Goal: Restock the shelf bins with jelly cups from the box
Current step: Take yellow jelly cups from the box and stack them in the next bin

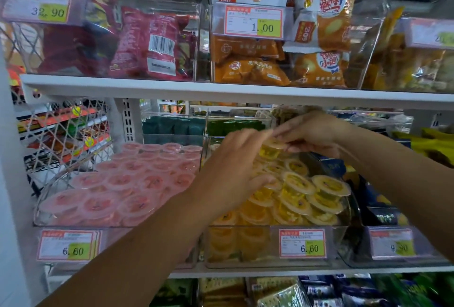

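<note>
Jelly cup (274, 145), yellow, is pinched in right hand (312, 132) fingertips above the clear bin (245, 226); left hand (233, 169), at its seven o'clock, spreads loose fingers over piled cups (299, 183).

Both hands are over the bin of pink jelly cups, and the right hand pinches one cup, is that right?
Not quite. The head view shows the left hand and right hand over the bin of yellow jelly cups, not the pink jelly cups in the bin to its left. The right hand does pinch one yellow cup.
</note>
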Demonstrator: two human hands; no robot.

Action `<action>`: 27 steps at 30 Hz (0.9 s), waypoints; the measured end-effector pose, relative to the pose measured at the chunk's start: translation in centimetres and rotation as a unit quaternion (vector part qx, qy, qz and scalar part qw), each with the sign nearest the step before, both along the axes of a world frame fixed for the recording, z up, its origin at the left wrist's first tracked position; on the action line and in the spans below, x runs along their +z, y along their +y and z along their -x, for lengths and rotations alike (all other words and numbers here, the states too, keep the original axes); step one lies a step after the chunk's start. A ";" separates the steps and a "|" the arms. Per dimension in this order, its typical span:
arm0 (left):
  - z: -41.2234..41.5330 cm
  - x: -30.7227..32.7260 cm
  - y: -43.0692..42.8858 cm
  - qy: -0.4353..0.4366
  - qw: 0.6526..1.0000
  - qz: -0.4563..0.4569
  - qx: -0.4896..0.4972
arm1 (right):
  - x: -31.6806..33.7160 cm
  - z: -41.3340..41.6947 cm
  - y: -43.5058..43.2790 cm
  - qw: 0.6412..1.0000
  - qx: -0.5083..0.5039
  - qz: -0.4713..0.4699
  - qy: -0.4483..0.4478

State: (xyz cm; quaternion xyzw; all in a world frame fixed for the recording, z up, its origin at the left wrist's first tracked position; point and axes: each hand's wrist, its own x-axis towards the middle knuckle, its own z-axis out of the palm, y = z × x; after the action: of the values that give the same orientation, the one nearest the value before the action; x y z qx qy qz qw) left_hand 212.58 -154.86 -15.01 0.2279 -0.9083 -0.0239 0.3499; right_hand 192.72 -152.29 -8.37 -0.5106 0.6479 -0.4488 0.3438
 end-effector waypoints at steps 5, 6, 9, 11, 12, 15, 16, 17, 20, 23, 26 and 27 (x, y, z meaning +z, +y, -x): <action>-0.8 -1.2 -0.6 -0.161 0.984 0.076 0.015 | -1.1 2.3 -0.3 0.986 -0.061 -0.055 0.147; -0.9 -1.3 -0.7 -0.165 0.983 0.074 0.022 | -1.6 2.4 -0.4 0.984 -0.058 -0.073 0.152; -1.2 -1.3 -0.9 -0.155 0.985 0.067 0.025 | -2.6 2.3 -0.6 0.984 -0.052 -0.090 0.147; -1.3 -1.2 -0.9 -0.155 0.986 0.064 0.023 | -2.8 2.0 -0.5 0.985 -0.047 -0.090 0.138; -1.3 -1.2 -0.8 -0.157 0.985 0.063 0.023 | -2.8 2.0 -0.5 0.985 -0.041 -0.091 0.139; -1.5 -1.0 -0.4 -0.155 0.986 0.062 0.019 | -2.7 1.7 -0.1 0.981 -0.026 -0.090 0.171; -1.6 -0.9 -0.2 -0.148 0.987 0.061 0.016 | -2.7 1.6 0.1 0.980 -0.023 -0.085 0.180; -1.8 -0.8 0.0 -0.135 0.989 0.061 0.010 | -2.6 1.6 0.3 0.979 -0.022 -0.081 0.188; -2.5 -0.5 1.1 -0.091 0.993 0.069 -0.010 | -2.2 1.7 1.3 0.973 -0.029 -0.061 0.221; -3.4 -0.7 2.1 -0.060 0.995 0.072 -0.017 | -1.7 1.6 3.1 0.963 -0.037 -0.002 0.265; -4.9 -1.8 3.2 -0.011 0.996 0.090 -0.009 | -1.7 -0.1 6.0 0.925 -0.083 0.108 0.354; -5.5 -2.6 3.8 0.012 0.995 0.093 -0.010 | -2.2 -1.1 7.4 0.915 -0.096 0.155 0.360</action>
State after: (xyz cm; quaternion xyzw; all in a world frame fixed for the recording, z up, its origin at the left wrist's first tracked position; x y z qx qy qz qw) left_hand 218.11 -151.09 -17.60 0.1845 -0.9045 0.0546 0.3806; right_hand 193.85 -144.89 -10.55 -0.6197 0.6958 -0.3609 -0.0409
